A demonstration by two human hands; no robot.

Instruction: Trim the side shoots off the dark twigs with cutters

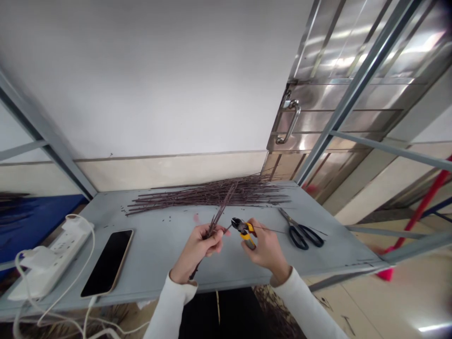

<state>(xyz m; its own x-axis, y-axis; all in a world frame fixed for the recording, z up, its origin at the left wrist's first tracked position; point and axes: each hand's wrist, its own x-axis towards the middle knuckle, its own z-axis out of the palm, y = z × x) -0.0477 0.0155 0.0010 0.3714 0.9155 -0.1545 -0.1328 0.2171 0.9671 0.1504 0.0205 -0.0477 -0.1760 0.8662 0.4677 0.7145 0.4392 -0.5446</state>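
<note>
My left hand [205, 242] is closed around a small bunch of thin dark twigs [224, 201], which slant up and to the right over the shelf. One short twig end pokes out to the right from its fingertips. My right hand [264, 247] grips a pair of yellow-and-black cutting pliers [243, 229], with the dark jaws pointing left, close to that twig end. A thin stem runs out to the right from behind the right hand. Beyond both hands lies a long pile of dark twigs [187, 195] along the back of the grey shelf [155, 249].
Black-handled scissors [300, 230] lie right of my right hand. At left are a phone [108, 262] on a cable and a white power strip [52, 261] with plugs. Metal posts [353, 94] frame the shelf; a steel door [318, 108] stands behind at right.
</note>
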